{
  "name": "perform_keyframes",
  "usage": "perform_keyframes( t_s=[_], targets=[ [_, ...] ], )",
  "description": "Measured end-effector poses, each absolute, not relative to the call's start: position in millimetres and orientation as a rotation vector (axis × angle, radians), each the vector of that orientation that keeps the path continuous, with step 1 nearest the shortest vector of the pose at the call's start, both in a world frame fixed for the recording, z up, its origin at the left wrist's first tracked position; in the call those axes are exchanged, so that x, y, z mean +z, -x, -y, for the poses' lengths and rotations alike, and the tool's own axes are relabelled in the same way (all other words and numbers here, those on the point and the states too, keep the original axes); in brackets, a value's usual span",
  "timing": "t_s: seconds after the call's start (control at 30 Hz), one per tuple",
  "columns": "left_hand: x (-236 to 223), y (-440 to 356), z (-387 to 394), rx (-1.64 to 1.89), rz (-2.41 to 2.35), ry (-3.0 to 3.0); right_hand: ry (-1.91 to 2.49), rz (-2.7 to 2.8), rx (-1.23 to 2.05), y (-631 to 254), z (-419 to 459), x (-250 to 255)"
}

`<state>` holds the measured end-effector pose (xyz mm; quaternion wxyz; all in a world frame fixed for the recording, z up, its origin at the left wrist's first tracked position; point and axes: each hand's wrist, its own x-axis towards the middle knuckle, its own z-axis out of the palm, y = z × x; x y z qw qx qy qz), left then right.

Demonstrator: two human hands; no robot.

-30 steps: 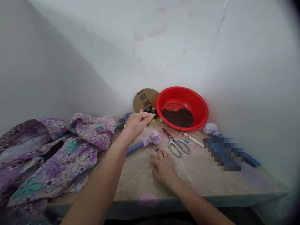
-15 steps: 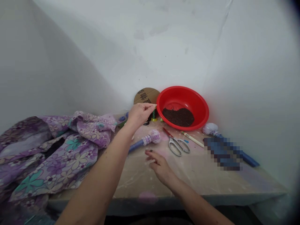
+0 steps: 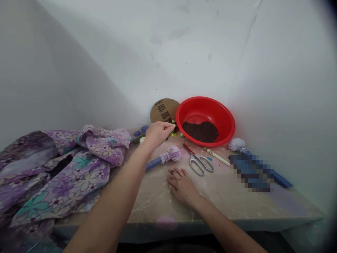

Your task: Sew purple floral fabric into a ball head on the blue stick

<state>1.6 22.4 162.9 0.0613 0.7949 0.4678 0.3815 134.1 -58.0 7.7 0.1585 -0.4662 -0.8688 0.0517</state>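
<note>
My left hand (image 3: 157, 134) is raised over the back of the table with thumb and fingers pinched together at the small thread spools (image 3: 173, 127) beside the red basin (image 3: 205, 121); what the pinch holds is too small to make out. My right hand (image 3: 182, 185) lies flat on the table, fingers stretched toward a blue stick with a purple cloth ball on its end (image 3: 165, 157), a little short of it. Scissors (image 3: 197, 161) lie just right of that hand's fingertips.
The red basin holds dark grains. A round cardboard disc (image 3: 163, 108) leans on the wall behind. Purple flowered cloth (image 3: 65, 168) is heaped at the left. A pen (image 3: 216, 156) and a second cloth-ball stick (image 3: 238, 145) lie at the right. White walls close in the corner.
My left hand rose beside the basin, then came down a little to the spools. My right hand lifted off the table and has settled flat again.
</note>
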Motion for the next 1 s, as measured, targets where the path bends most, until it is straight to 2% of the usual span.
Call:
perform_keyframes(
  t_s=[0.1, 0.2, 0.33, 0.5, 0.57, 0.73, 0.87, 1.0],
  targets=[
    [163, 1, -19, 1.125, -1.430, -2.470, 1.315, 2.489, 0.240, -151, 62, 23],
    [165, 3, -15, 1.085, -1.462, -2.492, 1.526, 2.330, 0.400, -182, 66, 49],
    [163, 0, -12, 1.053, -1.433, -2.472, 1.615, 2.107, 0.356, -204, 67, 70],
    [161, -6, -12, 1.022, -1.424, -2.459, 1.179, 2.348, 0.483, -173, 73, 45],
    [164, -6, -12, 1.012, -1.414, -2.438, 1.065, 2.456, 0.422, -155, 74, 30],
    [169, -4, -9, 1.002, -1.382, -2.424, 1.145, 2.588, 0.241, -137, 71, 14],
    [164, 0, -9, 1.024, -1.378, -2.454, 1.210, 2.648, 0.255, -162, 77, 38],
    [160, 2, -8, 1.021, -1.380, -2.478, 1.394, 2.468, 0.586, -207, 84, 76]
  ],
)
